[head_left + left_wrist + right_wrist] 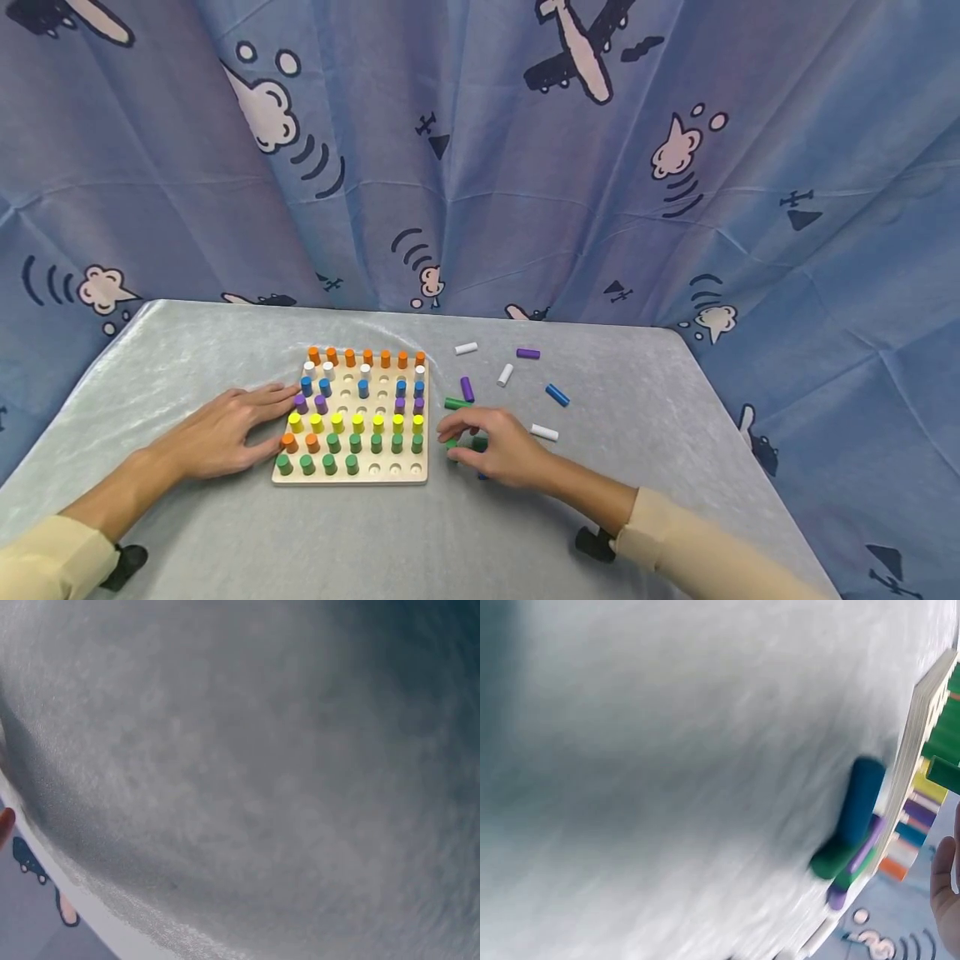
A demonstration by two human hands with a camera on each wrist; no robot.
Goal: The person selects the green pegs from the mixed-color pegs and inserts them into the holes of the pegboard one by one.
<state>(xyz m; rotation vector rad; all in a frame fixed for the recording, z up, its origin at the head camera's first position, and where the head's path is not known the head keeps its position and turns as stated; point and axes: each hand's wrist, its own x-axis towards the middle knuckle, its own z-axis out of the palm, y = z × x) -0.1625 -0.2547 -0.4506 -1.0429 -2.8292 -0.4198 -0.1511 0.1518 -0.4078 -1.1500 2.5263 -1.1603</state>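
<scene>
Two green pegs sit under the right hand, fingers curled on them; left hand lies flat, steadying the pegboard. Next, lift one cleanly to an empty bottom-row hole.

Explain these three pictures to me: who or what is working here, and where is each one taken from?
No machine here: a person works with two bare hands. The big picture comes from a camera on the person's head, looking down at a table under a grey cloth. The two blurry ones come from cameras on the wrists; the left one shows mostly cloth.

On the table lies a wooden pegboard with rows of coloured pegs standing in its holes. The left hand rests flat beside it, fingers touching its left edge. The right hand has its fingers curled over some loose green pegs just right of the board. More loose pegs lie further right: white, purple and blue.
</scene>
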